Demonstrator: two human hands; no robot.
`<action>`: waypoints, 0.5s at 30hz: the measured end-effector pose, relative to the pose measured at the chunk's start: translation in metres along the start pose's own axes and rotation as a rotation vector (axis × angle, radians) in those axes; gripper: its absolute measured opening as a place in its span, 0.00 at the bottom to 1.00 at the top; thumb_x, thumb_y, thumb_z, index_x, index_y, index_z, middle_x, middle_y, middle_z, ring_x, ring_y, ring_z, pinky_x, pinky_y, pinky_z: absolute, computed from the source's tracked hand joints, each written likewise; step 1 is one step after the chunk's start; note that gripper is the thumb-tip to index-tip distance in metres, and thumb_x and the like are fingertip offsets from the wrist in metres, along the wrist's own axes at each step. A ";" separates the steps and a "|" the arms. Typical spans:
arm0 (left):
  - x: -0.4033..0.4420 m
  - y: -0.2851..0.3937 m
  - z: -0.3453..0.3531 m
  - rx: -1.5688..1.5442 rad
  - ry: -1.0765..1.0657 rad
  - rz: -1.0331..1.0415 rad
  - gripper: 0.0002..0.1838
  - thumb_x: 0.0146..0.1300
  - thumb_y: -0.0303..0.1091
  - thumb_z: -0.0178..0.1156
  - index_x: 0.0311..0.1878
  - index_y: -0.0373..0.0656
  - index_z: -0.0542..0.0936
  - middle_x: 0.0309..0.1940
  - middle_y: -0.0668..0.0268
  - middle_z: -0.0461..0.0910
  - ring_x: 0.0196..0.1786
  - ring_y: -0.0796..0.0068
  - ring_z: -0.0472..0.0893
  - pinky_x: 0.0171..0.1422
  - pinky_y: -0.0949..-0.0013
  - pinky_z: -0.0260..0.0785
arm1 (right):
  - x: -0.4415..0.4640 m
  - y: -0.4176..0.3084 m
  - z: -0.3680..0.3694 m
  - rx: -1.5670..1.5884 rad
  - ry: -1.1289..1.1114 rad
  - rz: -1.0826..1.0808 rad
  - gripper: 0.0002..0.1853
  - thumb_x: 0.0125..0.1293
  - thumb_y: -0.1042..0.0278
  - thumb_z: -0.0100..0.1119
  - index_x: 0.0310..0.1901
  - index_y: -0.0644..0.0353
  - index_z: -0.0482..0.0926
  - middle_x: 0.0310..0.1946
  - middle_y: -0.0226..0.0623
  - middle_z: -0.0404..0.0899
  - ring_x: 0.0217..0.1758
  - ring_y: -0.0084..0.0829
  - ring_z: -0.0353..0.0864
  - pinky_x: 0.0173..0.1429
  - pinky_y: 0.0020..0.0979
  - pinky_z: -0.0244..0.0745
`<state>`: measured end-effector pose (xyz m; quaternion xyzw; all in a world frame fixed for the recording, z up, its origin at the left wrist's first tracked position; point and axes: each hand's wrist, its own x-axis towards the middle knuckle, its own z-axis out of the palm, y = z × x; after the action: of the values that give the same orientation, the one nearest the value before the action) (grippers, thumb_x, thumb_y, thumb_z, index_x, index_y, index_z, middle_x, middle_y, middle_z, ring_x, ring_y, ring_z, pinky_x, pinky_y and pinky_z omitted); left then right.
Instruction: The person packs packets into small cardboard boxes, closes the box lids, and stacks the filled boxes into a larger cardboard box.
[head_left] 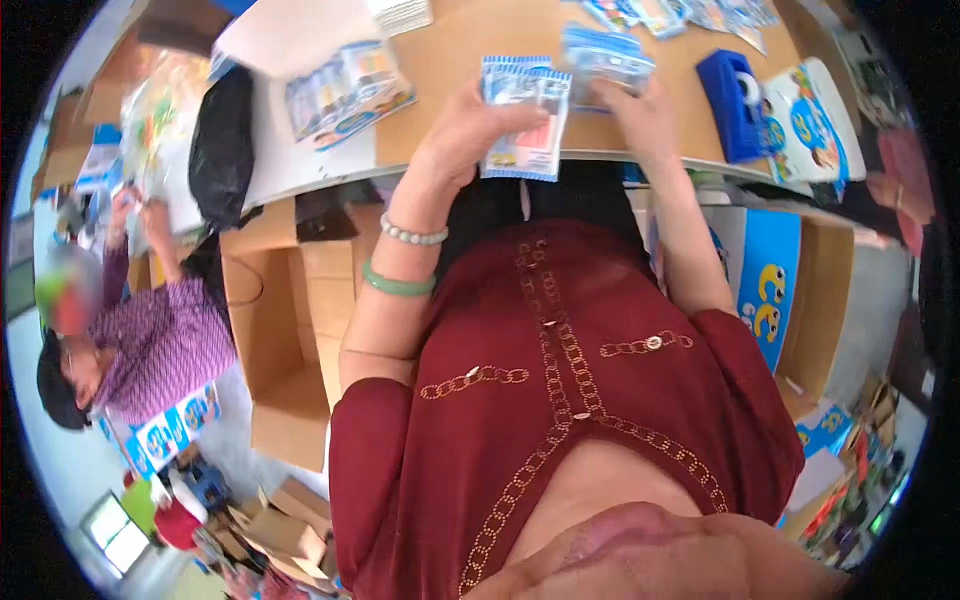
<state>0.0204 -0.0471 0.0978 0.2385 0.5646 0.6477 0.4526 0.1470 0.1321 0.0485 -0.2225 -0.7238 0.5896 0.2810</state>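
Small blue-and-white packets (525,163) are held in my left hand (460,135), its thumb lying across the front one. That wrist wears a beaded bracelet and a green bangle. My right hand (645,120) is closed on the lower edge of another blue-striped packet (605,50), slightly blurred, over the wooden table (455,45). To the right of this hand stands a blue tape dispenser (730,105). Left of my left hand lies an open display box (350,95) with packets inside.
More packets (650,12) lie at the table's far edge. A black bag (222,145) is at the left, a printed card (815,125) at the right. Open cartons (285,330) stand below the table on both sides. A co-worker in a purple shirt (165,345) is at the left.
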 end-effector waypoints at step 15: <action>-0.029 0.044 -0.075 0.063 0.429 0.354 0.14 0.55 0.21 0.63 0.46 0.35 0.78 0.37 0.59 0.84 0.38 0.69 0.85 0.43 0.66 0.78 | 0.037 -0.077 0.079 0.527 -0.463 0.155 0.18 0.60 0.70 0.63 0.52 0.66 0.77 0.43 0.41 0.83 0.46 0.34 0.83 0.49 0.32 0.79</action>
<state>-0.0411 -0.1086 0.1266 0.2048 0.6169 0.7346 0.1947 0.0671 0.0828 0.1172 -0.0573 -0.5724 0.8103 0.1119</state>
